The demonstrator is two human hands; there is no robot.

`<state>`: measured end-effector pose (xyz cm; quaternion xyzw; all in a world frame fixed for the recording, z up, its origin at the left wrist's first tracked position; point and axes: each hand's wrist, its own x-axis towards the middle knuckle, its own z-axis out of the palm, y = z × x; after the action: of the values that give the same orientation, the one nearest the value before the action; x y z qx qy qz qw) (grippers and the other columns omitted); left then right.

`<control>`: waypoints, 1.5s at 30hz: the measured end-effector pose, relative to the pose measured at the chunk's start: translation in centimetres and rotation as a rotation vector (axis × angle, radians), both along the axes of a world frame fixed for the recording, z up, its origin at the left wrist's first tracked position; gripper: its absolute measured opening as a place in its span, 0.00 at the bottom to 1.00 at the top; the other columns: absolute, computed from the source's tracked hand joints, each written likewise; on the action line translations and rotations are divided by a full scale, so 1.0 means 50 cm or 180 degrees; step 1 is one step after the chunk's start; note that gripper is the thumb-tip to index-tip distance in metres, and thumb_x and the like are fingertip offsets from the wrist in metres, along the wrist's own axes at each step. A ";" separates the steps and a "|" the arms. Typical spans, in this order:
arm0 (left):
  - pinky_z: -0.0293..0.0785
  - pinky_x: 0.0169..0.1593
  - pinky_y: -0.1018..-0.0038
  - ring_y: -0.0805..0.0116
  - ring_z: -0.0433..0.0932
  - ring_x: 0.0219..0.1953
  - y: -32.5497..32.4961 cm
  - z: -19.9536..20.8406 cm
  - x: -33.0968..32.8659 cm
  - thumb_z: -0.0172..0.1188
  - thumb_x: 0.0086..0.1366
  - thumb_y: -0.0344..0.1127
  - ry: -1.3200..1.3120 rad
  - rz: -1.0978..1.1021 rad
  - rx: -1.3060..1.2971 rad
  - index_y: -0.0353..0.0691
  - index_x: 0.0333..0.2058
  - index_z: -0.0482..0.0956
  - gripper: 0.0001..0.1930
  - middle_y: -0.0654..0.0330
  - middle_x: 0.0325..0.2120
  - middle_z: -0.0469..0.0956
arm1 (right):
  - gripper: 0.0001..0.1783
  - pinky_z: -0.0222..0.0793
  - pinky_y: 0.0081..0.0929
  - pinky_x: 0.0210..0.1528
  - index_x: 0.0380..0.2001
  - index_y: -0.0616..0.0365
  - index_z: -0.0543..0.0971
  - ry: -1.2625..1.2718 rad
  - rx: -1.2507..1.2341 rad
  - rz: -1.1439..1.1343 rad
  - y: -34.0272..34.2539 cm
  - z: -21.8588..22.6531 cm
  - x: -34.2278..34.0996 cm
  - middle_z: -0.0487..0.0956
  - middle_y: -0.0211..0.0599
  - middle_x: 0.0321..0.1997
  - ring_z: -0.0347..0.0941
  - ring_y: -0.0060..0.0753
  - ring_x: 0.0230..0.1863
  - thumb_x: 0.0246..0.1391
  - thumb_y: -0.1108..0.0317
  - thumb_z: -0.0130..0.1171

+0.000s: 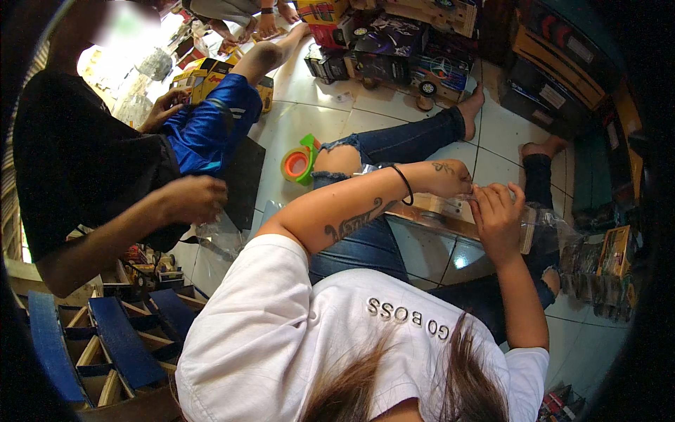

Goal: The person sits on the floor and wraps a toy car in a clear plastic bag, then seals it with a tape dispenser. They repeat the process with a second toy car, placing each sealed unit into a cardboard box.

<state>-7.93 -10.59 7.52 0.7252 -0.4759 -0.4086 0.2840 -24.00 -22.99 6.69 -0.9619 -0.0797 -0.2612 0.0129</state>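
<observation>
My left hand [447, 178] is closed, its fingertips pinching the edge of clear plastic wrap [547, 219]. Close beside it, my right hand [498, 214] has thumb and fingertips together on the same plastic, the other fingers slightly bent. Under both hands, a long pale wooden piece [450, 224] lies across my lap inside or beneath the wrap; its exact shape is partly hidden by the hands and glare. A green tape dispenser with an orange-cored roll [298, 163] rests on the tiles by my bent knee.
At my left, a co-worker in a black shirt [77, 141] sits near a yellow toy truck [204, 76]. Boxes and toy vehicles [394, 53] are stacked ahead, with dark boxes [545, 88] at right. Wrapped items [605, 271] lie right; a blue slatted wooden frame [123, 337] stands lower left.
</observation>
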 end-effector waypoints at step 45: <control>0.54 0.61 0.56 0.66 0.75 0.43 0.040 -0.029 -0.025 0.60 0.61 0.36 -0.1954 -0.0200 -0.1516 0.43 0.29 0.82 0.06 0.64 0.30 0.79 | 0.13 0.59 0.40 0.55 0.37 0.53 0.81 0.1138 -0.0702 -0.1506 -0.362 0.138 -0.284 0.79 0.32 0.37 0.71 0.35 0.45 0.44 0.70 0.61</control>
<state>-9.20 -8.59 6.08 0.7126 -0.6422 -0.0591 0.2761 -38.18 -41.07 13.61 -0.9800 0.1219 -0.0735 -0.1388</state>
